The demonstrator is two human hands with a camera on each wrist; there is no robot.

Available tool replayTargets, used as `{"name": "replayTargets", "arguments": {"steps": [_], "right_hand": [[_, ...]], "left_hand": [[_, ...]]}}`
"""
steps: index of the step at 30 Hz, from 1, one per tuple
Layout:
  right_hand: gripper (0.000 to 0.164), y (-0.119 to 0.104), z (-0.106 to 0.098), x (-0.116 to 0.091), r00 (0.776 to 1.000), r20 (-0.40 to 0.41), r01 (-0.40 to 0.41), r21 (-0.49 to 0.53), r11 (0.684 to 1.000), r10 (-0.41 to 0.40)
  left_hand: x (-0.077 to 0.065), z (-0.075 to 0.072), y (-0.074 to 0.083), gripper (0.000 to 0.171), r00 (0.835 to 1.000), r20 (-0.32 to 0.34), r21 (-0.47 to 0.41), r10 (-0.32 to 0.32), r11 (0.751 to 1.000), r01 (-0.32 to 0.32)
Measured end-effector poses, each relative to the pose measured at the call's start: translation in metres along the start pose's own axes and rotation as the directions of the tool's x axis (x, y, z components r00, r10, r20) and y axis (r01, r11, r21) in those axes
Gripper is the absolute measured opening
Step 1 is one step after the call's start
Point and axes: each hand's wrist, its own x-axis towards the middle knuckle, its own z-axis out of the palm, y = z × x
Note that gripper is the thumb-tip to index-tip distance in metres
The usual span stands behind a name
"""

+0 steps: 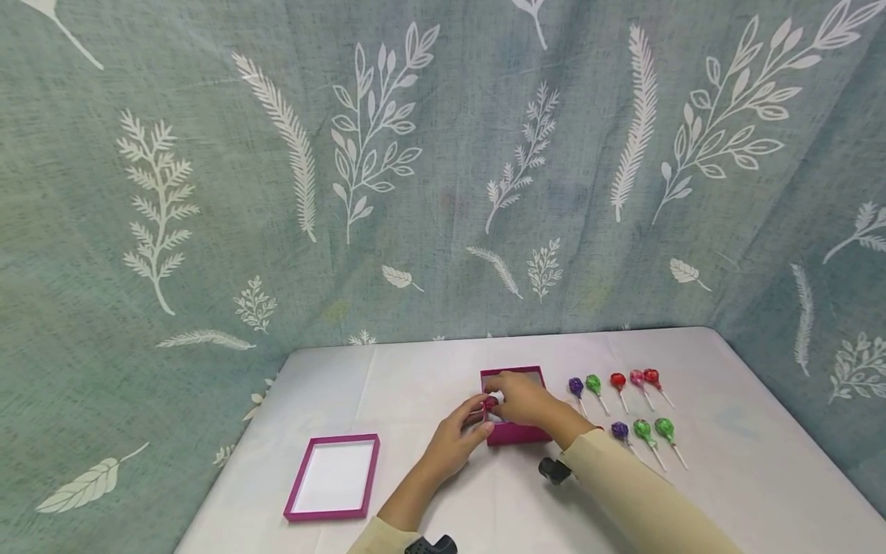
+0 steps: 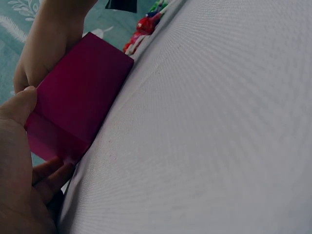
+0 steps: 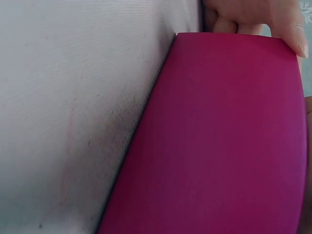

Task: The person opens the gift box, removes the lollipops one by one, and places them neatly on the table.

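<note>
A magenta box (image 1: 521, 434) with a white inside stands uncovered at the table's middle. My left hand (image 1: 450, 445) holds its near left corner; in the left wrist view the thumb (image 2: 25, 103) lies at the top edge, with fingers against the side below. From the right my right hand (image 1: 524, 398) reaches over the box, its fingers down at the left inner side, pinching a dark red lollipop (image 1: 491, 402). That lollipop's head shows between both hands, its stick hidden. The right wrist view shows mostly the box's outer wall (image 3: 209, 131).
On the left lies the magenta-rimmed lid (image 1: 332, 475), white inside up. Two rows of lollipops lie right of the box, including a purple one (image 1: 576, 387), a green one (image 1: 664, 428) and a red one (image 1: 618, 380). A patterned curtain (image 1: 443, 169) hangs behind the table.
</note>
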Motion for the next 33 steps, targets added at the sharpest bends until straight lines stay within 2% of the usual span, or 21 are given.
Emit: {"name": "replayTargets", "arguments": {"steps": [10, 17, 22, 28, 33], "right_hand": [[0.027, -0.001, 0.003, 0.007, 1.000, 0.002, -0.011, -0.026, 1.000, 0.011], [0.029, 0.004, 0.008, 0.011, 0.998, 0.029, -0.064, -0.003, 0.998, 0.064], [0.024, 0.007, 0.010, 0.013, 0.997, 0.035, -0.075, -0.004, 0.997, 0.075], [0.020, 0.008, 0.009, 0.013, 0.999, 0.035, -0.039, 0.011, 0.999, 0.038], [0.021, 0.008, 0.006, 0.010, 1.000, 0.015, -0.022, -0.029, 0.999, 0.022]], "left_hand": [[0.001, 0.001, 0.001, 0.051, 1.000, -0.008, 0.009, 0.007, 1.000, -0.007], [0.001, 0.002, 0.002, 0.052, 1.000, -0.013, 0.020, -0.014, 1.000, 0.014], [0.001, 0.002, 0.002, 0.051, 1.000, -0.020, 0.025, -0.012, 1.000, 0.013], [0.002, 0.002, 0.002, 0.052, 1.000, -0.022, 0.025, -0.021, 0.999, 0.021], [0.002, 0.002, -0.001, 0.053, 1.000, -0.012, 0.008, -0.021, 1.000, 0.021]]}}
